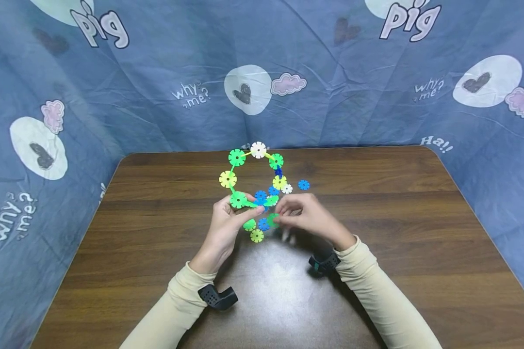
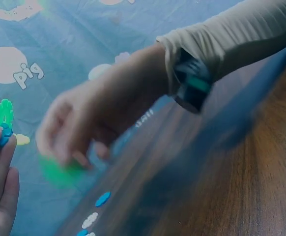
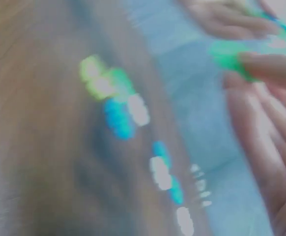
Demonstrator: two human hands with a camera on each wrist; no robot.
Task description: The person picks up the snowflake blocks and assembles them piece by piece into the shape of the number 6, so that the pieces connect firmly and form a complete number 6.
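Right hand (image 1: 307, 215): thumb and fingers pinching one green disc (image 1: 272, 220), notched at the rim; blurred in both wrist views. Held disc is just beside the near side of the ring, apart from it in the right wrist view.

Left hand (image 1: 224, 225): thumb and fingers pinching the near side of a ring of discs (image 1: 228, 179) at a cluster of blue and green pieces. Ring is held up off the desk (image 1: 375, 203); in the head view its top lies over the middle of the desk's far edge. Ring colours: white at top, green and yellow down both sides, one dark blue piece on the right; some joining pieces show edge-on.

Loose discs on the desk, below and between the hands: a yellow disc (image 1: 257, 236) lies toward the near edge, a green disc (image 1: 249, 224) and a blue disc (image 1: 263, 224) just beyond it. Past the right fingertips, a white disc (image 1: 287, 188); nearer the right edge, another blue disc (image 1: 303, 184).

Forearms: cream sleeves (image 1: 380, 291), a black wrist mount (image 1: 218, 296) at each cuff. Beyond the far edge and far corners: blue printed cloth (image 1: 157, 58).
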